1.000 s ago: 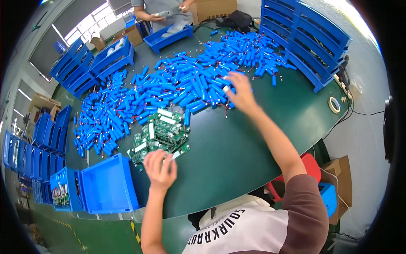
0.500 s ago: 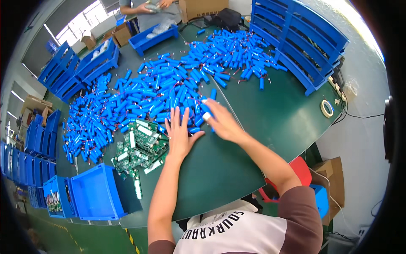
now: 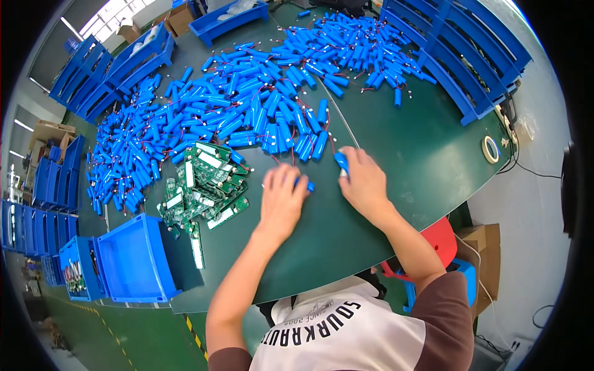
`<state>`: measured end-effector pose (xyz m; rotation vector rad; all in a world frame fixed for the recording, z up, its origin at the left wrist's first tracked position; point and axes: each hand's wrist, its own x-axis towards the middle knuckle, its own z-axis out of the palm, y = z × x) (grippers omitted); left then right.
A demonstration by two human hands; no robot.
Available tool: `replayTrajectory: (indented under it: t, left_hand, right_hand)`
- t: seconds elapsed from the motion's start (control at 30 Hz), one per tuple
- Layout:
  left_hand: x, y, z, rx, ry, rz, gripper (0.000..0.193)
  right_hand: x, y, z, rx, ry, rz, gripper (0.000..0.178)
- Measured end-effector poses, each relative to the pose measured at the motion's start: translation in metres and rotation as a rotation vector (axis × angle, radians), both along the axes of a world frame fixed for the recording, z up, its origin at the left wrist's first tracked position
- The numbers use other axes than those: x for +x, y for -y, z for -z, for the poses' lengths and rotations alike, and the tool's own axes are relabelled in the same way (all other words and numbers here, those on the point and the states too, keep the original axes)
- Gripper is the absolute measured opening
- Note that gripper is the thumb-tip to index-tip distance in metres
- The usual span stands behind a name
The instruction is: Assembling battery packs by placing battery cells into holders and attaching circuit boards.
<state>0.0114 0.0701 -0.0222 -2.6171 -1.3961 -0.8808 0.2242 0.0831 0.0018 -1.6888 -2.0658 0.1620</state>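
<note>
A wide heap of blue cylindrical batteries (image 3: 232, 114) with thin red leads spreads over the green table. My left hand (image 3: 281, 201) is just in front of the heap's near edge, fingers curled down around a blue battery (image 3: 310, 186) whose end shows beside the fingertips. To its right, my right hand (image 3: 366, 185) grips another blue battery (image 3: 341, 162) between thumb and fingers, its lead trailing toward the heap. Left of my left hand lies a pile of green circuit boards (image 3: 213, 179) with white strips. Parts of both held batteries are hidden by my fingers.
An empty blue bin (image 3: 133, 256) stands at the table's left front edge, beside a smaller blue bin (image 3: 74, 272) holding small parts. A blue rack (image 3: 455, 59) stands back right, near a tape roll (image 3: 490, 149). A red stool (image 3: 436, 244) is below the table's right edge.
My left hand has gone from spread fingers on the heap's edge to curled around a battery. My right hand has moved right and now grips a battery. The view has tilted downward.
</note>
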Motion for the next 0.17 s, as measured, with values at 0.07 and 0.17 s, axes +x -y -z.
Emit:
replayTrajectory:
  t: [0.07, 0.17]
  left_hand:
    - [0.0, 0.018, 0.005, -0.064, 0.029, 0.09, 0.035]
    - [0.003, 0.034, 0.01, -0.197, 0.232, 0.088, 0.034]
  right_hand:
    - [0.018, 0.021, 0.005, 0.083, -0.113, 0.036, 0.044]
    - [0.047, 0.049, 0.015, -0.335, -0.768, 0.179, 0.035]
